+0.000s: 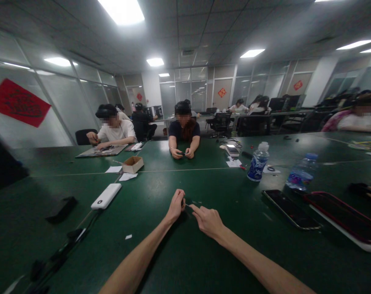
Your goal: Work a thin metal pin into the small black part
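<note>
My left hand (176, 205) rests on the green table (185, 253) with its fingers curled and pinched on a tiny dark item I cannot make out. My right hand (208, 220) lies just to its right, fingers bunched, the fingertips pointing at the left hand and nearly touching it. A thin pale sliver shows between the two hands. Both forearms reach in from the bottom edge.
A white power bank (106, 196) with a cable lies left. A small cardboard box (132, 164) and paper scraps sit beyond. Two water bottles (258, 161), a black phone (291, 209) and a red-edged tablet (341, 218) are right. Other people work across the table.
</note>
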{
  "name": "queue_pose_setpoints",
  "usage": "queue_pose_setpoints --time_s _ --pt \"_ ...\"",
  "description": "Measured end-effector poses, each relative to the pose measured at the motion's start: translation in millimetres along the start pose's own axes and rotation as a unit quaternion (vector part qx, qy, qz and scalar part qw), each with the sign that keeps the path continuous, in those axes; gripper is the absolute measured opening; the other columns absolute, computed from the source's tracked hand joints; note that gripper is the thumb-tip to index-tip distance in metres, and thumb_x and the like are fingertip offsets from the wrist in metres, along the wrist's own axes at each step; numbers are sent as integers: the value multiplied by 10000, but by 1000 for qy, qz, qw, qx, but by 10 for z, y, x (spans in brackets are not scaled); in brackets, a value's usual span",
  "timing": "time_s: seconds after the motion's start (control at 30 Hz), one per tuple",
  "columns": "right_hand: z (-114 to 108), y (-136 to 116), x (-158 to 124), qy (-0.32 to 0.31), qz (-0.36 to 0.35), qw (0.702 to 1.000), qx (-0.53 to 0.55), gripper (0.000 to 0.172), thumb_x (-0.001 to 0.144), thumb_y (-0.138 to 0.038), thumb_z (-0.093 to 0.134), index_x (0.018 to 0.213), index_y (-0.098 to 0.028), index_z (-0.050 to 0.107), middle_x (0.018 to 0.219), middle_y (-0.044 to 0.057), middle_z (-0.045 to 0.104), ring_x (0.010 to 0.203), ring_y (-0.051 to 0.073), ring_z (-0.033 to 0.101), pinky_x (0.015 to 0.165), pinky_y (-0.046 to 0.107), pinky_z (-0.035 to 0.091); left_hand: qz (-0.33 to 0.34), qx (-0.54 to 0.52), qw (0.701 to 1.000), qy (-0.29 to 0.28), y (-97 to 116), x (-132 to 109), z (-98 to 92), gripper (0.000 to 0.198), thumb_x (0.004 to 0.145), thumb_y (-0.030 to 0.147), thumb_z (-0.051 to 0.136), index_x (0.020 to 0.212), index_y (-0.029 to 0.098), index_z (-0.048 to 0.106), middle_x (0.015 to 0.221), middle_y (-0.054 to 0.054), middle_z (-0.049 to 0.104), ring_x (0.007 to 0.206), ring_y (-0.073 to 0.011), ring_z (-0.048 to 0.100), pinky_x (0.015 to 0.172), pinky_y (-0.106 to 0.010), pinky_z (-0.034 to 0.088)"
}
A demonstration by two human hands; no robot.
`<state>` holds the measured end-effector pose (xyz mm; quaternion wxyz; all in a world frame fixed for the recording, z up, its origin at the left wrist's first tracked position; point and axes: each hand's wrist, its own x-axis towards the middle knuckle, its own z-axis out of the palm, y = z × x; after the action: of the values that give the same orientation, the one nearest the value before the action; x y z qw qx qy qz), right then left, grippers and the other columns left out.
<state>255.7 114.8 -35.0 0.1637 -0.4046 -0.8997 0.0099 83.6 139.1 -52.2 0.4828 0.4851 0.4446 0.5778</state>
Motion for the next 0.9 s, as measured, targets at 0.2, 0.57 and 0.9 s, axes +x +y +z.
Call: queue_pose_setpoints --time_s 0.2,0.57,0.9 --pt "-28 -109 -14 -15 38 999 -14 381 967 -272 326 1317 -259 476 918 61 671 693 147 646 566 197 443 26 30 998 48 -61 8 -1 303 858 524 410 862 221 405 501 100 344 381 -68 299 389 -161 233" --pt "-44 -138 -18 -22 56 998 10 362 972 -268 342 1309 -236 472 923 75 670 692 146 650 570 205 477 41 109 990 77 -67 8 0 319 888 517 348 938 211 421 528 88 364 414 -91 359 424 -192 286" --pt "9 25 81 12 143 987 77 372 967 -270 309 1283 -246 503 879 66 694 716 171 665 595 250 487 93 205 973 47 45 -171 179 307 902 462 352 941 194 496 559 53 422 485 -117 414 498 -226 304"
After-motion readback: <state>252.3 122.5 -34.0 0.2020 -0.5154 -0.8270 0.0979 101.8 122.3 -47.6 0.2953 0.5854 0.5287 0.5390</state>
